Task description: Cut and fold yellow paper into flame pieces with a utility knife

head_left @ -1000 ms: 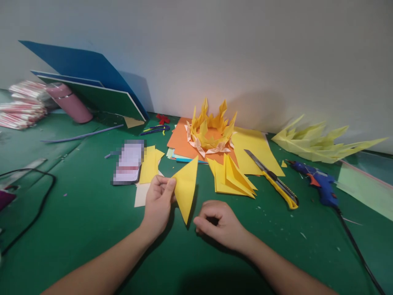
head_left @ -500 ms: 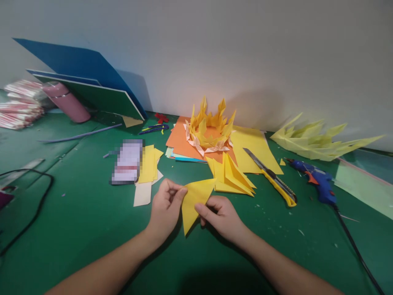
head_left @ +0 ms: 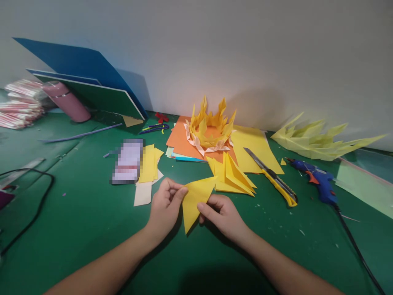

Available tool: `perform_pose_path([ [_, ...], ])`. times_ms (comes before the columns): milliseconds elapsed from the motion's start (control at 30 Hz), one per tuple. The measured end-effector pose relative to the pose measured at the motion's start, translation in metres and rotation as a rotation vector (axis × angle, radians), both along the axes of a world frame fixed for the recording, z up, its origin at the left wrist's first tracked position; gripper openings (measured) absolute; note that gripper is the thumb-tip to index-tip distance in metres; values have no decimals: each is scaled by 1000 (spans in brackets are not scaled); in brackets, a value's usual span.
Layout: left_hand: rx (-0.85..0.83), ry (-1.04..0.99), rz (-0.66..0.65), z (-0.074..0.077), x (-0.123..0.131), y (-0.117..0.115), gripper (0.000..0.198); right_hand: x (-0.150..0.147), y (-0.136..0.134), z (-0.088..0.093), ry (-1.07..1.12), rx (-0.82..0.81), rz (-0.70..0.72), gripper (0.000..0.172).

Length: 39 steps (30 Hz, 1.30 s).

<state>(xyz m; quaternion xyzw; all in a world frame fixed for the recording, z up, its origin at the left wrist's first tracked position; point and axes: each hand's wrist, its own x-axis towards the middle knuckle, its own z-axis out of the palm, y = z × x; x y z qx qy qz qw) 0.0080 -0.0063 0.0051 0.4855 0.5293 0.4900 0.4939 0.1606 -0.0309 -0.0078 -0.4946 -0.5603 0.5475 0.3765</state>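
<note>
Between my hands is a folded yellow paper triangle [head_left: 195,201], one point downward and another toward the upper right. My left hand [head_left: 167,205] pinches its upper left corner between thumb and fingers. Along the right edge, my right hand [head_left: 222,215] grips it with the thumb on top and the fingers underneath, partly hidden. Just behind it lies a pile of folded yellow paper pieces [head_left: 231,176]. Farther back, a crown-like ring of yellow folded paper [head_left: 211,131] with a pale pink base rests on orange paper [head_left: 176,133].
Right of the pile lie a yellow utility knife [head_left: 273,180], a blue glue gun [head_left: 321,182] with its cord, and a pale yellow spiky paper piece [head_left: 322,143]. On the left are a blurred-out phone [head_left: 128,162], yellow slips [head_left: 147,164], a pink bottle [head_left: 68,102] and leaning boards [head_left: 92,92].
Almost nothing differs. My right hand and the paper have shifted very slightly; both hands keep their hold on the yellow triangle.
</note>
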Motion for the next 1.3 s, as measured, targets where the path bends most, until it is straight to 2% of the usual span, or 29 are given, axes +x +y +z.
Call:
perform_pose_path([
  [267, -81, -15, -83, 0, -2, 2, 34, 0, 1, -1, 18, 51, -48, 48],
  [433, -194, -209, -175, 1, -3, 5, 44, 3, 2, 1, -30, 93, -8, 52],
  [633, -216, -388, -221, 2, -2, 3, 48, 2, 1, -1, -10, 111, -26, 54],
  [800, -276, -338, -392, 2, 1, 1, 52, 2, 2, 0, 7, 98, -75, 55],
  [1100, -290, -324, -446, 5, -2, 3, 49, 3, 5, 0, 288, -63, -231, 42],
  [1300, -333, -248, -475, 3, -6, 4, 52, 6, 7, 0, 413, -84, -357, 45],
])
